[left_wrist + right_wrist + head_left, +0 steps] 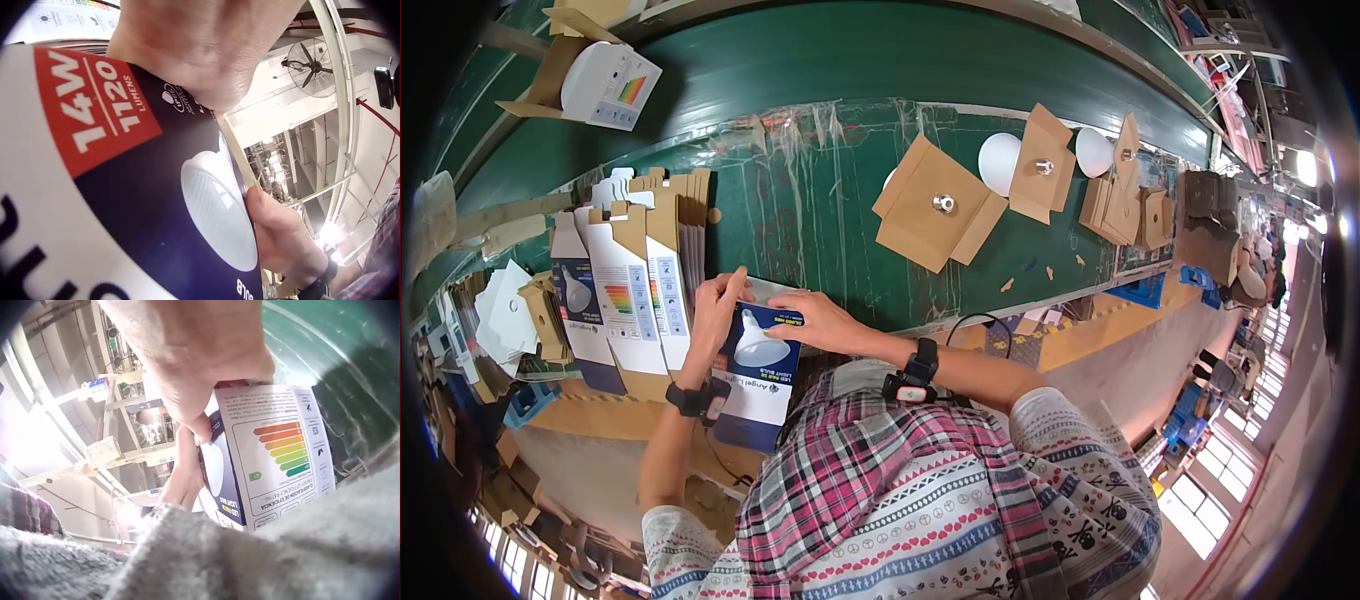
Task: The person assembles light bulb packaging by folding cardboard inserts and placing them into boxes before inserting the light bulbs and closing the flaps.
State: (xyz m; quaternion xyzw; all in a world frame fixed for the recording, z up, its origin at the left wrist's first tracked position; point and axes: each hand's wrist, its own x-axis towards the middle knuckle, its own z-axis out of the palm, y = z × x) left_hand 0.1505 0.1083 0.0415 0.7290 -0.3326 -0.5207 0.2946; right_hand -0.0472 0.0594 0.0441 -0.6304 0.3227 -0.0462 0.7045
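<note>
A dark blue and white light bulb box (pixel 752 395) stands at the table's near edge, between both hands, printed with a picture of a reflector bulb. My left hand (pixel 717 308) grips its far left edge, fingertips at the top. From the right, my right hand (pixel 818 322) holds the same box, thumb on the blue front and fingers round the other side. In the right wrist view, the side panel (pixel 275 462) with a coloured energy chart faces the camera. The left wrist view shows the red 14W patch (pixel 94 106) up close.
Flattened bulb cartons (pixel 625 290) stand stacked to the left. Brown card inserts (pixel 930 225) with bulbs through them lie on the green table to the right, beside white bulb heads (pixel 999 163). An open box with a bulb (pixel 595 85) sits on the belt at far left.
</note>
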